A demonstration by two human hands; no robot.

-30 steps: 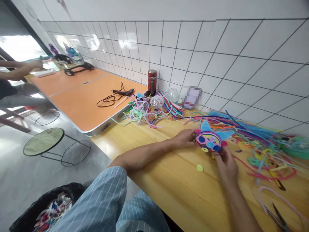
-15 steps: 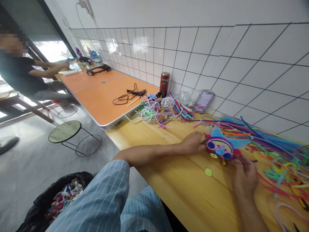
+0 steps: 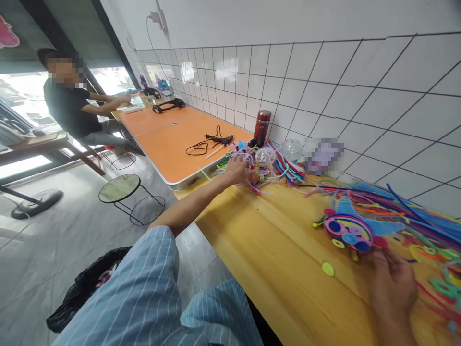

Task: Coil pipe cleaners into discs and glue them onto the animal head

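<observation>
My right hand (image 3: 394,278) pinches the lower right edge of a pipe-cleaner figure (image 3: 348,230). The figure is a round face of coiled pink, blue, purple and yellow pipe cleaners with light blue pointed pieces on top. To the left, my left hand (image 3: 237,169) is at a tangled pile of pipe-cleaner pieces (image 3: 264,179), its fingers spread and partly hidden among them. A small yellow coiled disc (image 3: 328,269) lies on the wooden table (image 3: 273,254) in front of the figure.
Long pipe cleaners (image 3: 406,211) lie along the tiled wall. Behind the pile stand a red thermos (image 3: 262,127) and clear plastic balls (image 3: 265,156). A corded black tool (image 3: 223,140) rests on the orange table (image 3: 158,144). Another person (image 3: 72,101) sits at its far end. A black-bagged bin (image 3: 82,283) stands below.
My left hand has let go of the figure and moved left to the pile of pipe-cleaner pieces. My right hand still holds the figure. The view has turned slightly left.
</observation>
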